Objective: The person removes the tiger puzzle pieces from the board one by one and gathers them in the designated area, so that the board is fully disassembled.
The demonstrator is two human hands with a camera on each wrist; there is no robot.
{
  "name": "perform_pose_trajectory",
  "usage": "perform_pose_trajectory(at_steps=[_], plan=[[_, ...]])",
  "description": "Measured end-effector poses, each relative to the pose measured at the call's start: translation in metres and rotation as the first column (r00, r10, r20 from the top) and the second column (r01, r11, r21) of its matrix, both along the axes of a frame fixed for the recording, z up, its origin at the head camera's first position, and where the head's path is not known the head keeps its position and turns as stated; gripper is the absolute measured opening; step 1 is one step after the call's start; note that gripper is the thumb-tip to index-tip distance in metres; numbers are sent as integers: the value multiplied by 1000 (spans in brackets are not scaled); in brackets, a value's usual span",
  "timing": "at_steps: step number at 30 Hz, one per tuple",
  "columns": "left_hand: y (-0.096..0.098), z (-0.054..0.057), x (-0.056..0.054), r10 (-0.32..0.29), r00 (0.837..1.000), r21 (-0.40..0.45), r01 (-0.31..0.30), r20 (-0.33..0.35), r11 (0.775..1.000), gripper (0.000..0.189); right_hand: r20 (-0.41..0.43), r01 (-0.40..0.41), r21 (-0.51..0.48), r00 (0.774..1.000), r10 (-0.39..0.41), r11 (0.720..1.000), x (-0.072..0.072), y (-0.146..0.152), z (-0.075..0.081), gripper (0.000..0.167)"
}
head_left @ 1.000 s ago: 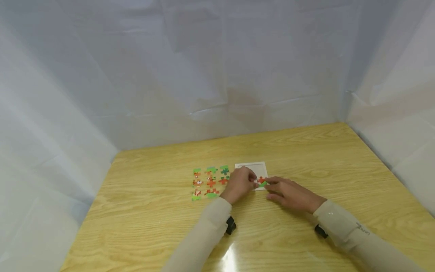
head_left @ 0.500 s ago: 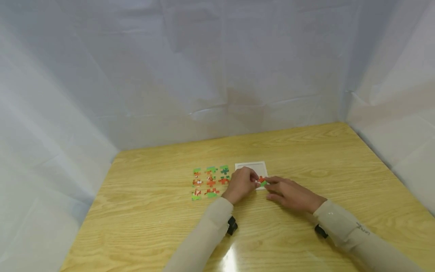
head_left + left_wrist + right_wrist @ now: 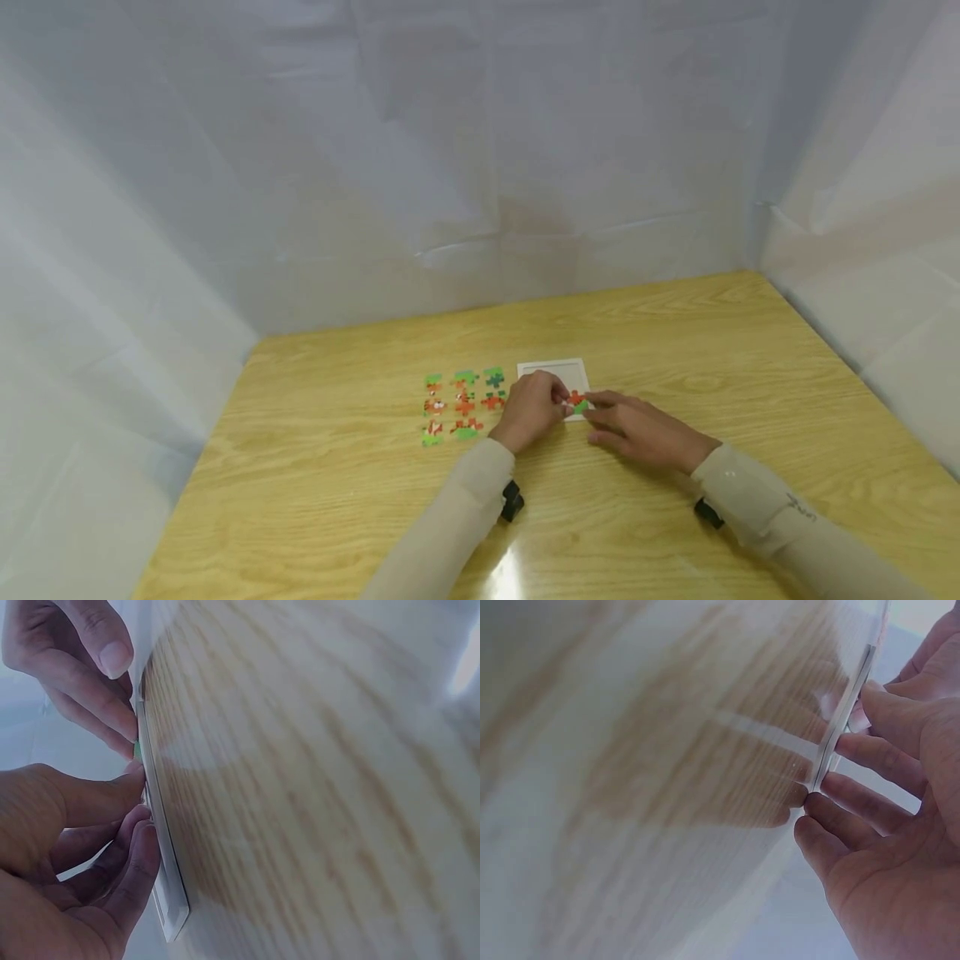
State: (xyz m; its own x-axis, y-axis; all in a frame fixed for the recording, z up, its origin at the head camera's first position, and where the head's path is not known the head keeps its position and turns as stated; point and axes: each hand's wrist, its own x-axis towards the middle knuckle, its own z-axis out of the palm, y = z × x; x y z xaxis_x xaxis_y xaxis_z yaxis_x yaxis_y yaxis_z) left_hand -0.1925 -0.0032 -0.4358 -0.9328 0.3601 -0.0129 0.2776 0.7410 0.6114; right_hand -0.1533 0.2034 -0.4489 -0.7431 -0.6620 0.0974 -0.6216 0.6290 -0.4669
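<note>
A puzzle piece (image 3: 577, 403), orange above and green below, lies in the near right corner of a shallow white puzzle tray (image 3: 551, 363). My left hand (image 3: 531, 408) reaches over the tray from the left. Its thumb and curled fingers pinch at the left side of this piece, and their tips partly hide the contact. From the other side my right hand (image 3: 637, 427) touches the piece and the tray's right rim with its fingertips. In the right wrist view the fingers (image 3: 866, 806) are spread and fairly straight along the tray's edge. A green sliver of the piece (image 3: 137, 751) shows between both hands.
Several loose puzzle pieces (image 3: 465, 404), orange and green, lie in spaced rows on the wooden table (image 3: 337, 483), left of the tray. One at the right is close to my left wrist. White sheeting (image 3: 450, 167) walls in the table's back and sides.
My left hand has shifted very slightly to the right, its thumb closer against the piece. My right hand stays in place. The loose pieces lie as before.
</note>
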Motion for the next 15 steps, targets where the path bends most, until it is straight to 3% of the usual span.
perform_pose_trajectory(at_steps=[15], plan=[[0, 0, 2, 14, 998, 20, -12, -68, 1000, 12, -9, -6, 2, 1000, 6, 1000, 1, 1, 3, 40]])
